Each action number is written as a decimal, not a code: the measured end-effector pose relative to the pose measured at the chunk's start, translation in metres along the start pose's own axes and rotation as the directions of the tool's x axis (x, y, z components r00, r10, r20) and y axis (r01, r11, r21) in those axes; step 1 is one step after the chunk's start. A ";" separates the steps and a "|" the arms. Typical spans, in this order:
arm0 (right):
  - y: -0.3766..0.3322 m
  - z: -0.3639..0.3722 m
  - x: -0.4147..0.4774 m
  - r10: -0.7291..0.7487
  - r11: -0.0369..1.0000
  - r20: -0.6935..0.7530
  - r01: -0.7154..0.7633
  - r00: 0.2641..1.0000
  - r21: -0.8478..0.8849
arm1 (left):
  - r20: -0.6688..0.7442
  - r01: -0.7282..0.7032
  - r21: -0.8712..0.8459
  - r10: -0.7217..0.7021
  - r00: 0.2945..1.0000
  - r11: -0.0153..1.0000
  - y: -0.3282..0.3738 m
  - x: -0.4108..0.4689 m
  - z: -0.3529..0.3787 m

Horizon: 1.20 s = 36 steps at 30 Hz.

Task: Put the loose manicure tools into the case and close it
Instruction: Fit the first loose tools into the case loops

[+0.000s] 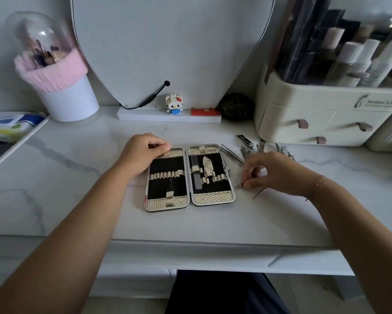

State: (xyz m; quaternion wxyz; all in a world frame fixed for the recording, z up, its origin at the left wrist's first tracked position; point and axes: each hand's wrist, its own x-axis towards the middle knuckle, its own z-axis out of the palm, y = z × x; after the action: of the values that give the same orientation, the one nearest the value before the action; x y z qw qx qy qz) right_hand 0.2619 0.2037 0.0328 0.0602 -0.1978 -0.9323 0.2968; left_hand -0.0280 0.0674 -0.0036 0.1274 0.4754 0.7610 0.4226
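Observation:
The manicure case (213, 198) lies open flat on the white desk, gold-trimmed with black lining and elastic loops. A grey nail file (197, 175) sits in a loop of its right half; the left half holds no tools. My left hand (143, 150) rests curled on the case's far left corner. My right hand (272, 171) is just right of the case, pinching a thin metal tool (259, 193) whose end sticks out below the palm. Loose tools lie beyond it: tweezers (231, 154), a nail clipper (244, 140) and more metal pieces (285, 151).
A cream drawer organiser (321, 118) with bottles stands at the back right, close to the loose tools. A mirror base (167, 115) with a small figurine, a white brush cup (68, 100) and a wipes pack (11, 123) line the back and left. The desk's front edge runs below the case.

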 end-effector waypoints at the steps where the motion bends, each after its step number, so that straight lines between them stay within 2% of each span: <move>1: -0.001 -0.001 0.000 0.011 1.000 -0.004 -0.011 1.000 0.010 | 0.002 0.002 -0.004 -0.002 1.000 1.000 0.000 0.000 0.000; 5: 0.000 -0.001 0.006 0.023 0.997 -0.058 -0.019 0.998 0.071 | 0.003 0.007 -0.020 -0.007 1.000 1.000 0.000 0.000 -0.001; 8: -0.003 -0.002 0.014 0.080 0.961 -0.161 -0.033 0.984 0.274 | 0.006 0.009 -0.019 -0.009 1.000 1.000 0.000 0.001 -0.001; 11: -0.016 -0.002 0.029 0.146 0.918 -0.374 0.016 0.916 0.397 | 0.012 0.016 -0.019 -0.015 1.000 1.000 0.000 0.001 -0.001; 13: -0.031 0.003 0.045 0.232 0.829 -0.419 0.047 0.878 0.558 | 0.015 0.021 -0.029 -0.021 1.000 0.999 0.001 0.001 -0.001; 16: -0.055 0.018 0.072 0.342 0.656 -0.285 -0.010 0.896 0.755 | 0.017 0.042 -0.055 -0.041 0.999 0.998 -0.001 0.001 -0.004; 19: -0.072 0.034 0.098 0.395 0.581 -0.154 -0.117 0.906 0.806 | 0.025 0.075 -0.104 -0.073 0.997 0.992 -0.003 0.002 -0.008; 26: -0.074 0.054 0.119 0.445 0.659 -0.164 -0.197 0.880 0.726 | 0.043 0.078 -0.118 -0.073 0.996 0.990 0.000 0.002 -0.009; 31: -0.074 0.053 0.119 0.434 0.600 -0.111 -0.195 0.894 0.776 | 0.103 0.052 -0.122 -0.040 0.994 0.991 0.004 0.001 -0.009; 36: -0.073 0.051 0.118 0.409 0.617 -0.089 -0.204 0.908 0.760 | 0.069 -0.003 -0.111 0.011 0.998 0.994 0.004 0.000 -0.003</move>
State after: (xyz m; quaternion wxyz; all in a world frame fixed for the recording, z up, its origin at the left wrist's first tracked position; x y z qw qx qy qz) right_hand 0.1186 0.1703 0.0329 0.2010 -0.3501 -0.6688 0.6242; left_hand -0.0274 0.0665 0.0019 0.1783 0.4847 0.7297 0.4481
